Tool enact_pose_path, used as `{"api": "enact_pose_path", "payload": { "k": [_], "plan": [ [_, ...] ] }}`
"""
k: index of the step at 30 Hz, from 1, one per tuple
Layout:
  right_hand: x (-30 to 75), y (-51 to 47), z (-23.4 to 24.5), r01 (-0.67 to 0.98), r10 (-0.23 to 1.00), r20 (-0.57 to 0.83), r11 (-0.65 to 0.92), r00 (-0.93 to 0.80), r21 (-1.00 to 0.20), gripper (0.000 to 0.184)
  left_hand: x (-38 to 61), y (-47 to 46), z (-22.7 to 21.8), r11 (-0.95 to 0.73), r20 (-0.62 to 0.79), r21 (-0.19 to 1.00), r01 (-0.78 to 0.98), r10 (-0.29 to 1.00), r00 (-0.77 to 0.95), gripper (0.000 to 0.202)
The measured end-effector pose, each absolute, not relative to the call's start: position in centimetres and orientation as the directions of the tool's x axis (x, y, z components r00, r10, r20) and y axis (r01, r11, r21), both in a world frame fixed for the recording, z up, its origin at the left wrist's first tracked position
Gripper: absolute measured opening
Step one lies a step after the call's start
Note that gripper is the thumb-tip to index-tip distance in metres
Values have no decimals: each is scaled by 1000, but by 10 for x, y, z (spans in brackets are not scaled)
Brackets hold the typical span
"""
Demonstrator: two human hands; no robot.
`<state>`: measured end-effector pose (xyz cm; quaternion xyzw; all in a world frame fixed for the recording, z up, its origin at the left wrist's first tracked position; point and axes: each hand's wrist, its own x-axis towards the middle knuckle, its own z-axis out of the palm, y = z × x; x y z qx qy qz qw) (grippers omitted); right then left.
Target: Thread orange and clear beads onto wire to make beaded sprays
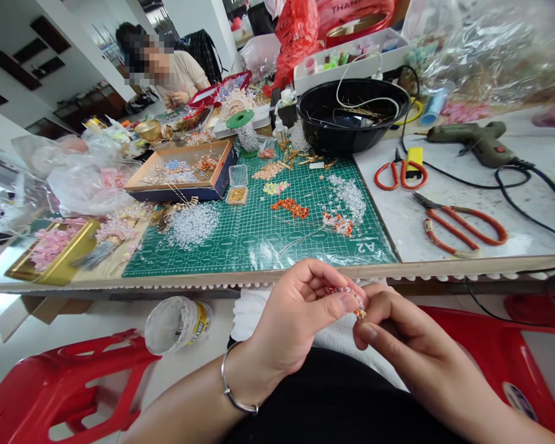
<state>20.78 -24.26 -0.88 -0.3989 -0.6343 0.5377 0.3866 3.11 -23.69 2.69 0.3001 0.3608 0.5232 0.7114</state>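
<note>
Just in front of the table edge, my left hand (pixel 296 314) is closed around a small beaded piece (pixel 359 312) with clear, red and orange beads. The thumb presses it against the fingers. My right hand (pixel 402 333) pinches at the near end of the same piece; whether its fingertips hold a wire there is hidden. On the green cutting mat (pixel 240 246) beyond my hands lie an orange-and-clear bead cluster (pixel 337 223) with thin wires, a pile of orange flower beads (pixel 290 208) and a heap of clear beads (pixel 192 226).
To the right lie pliers (pixel 462 225), red-handled scissors (pixel 401 172) and a glue gun (pixel 481 142) with its cord. A black basin (pixel 354 117) and a shallow box (pixel 180 172) stand farther back. Another person (pixel 180 74) sits across the table. Red stools (pixel 74 376) flank me.
</note>
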Motion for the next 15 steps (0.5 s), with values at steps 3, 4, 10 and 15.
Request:
{"api": "enact_pose_path", "payload": {
  "k": [3,4,10,15],
  "plan": [
    [207,-243,-9,87,926,56,96,-374,-992,27,31,-237,27,277,-207,805,-524,960,190,18],
    [207,-242,-10,85,925,52,91,-376,-992,26,31,-237,26,275,-206,806,-524,961,186,18],
    [207,-240,-12,78,909,48,88,-414,-993,25,30,-238,26,283,-227,807,-518,959,171,18],
    [206,-241,-13,61,912,64,97,-405,-993,24,30,-237,27,282,-224,805,-521,959,173,18]
  ]
}}
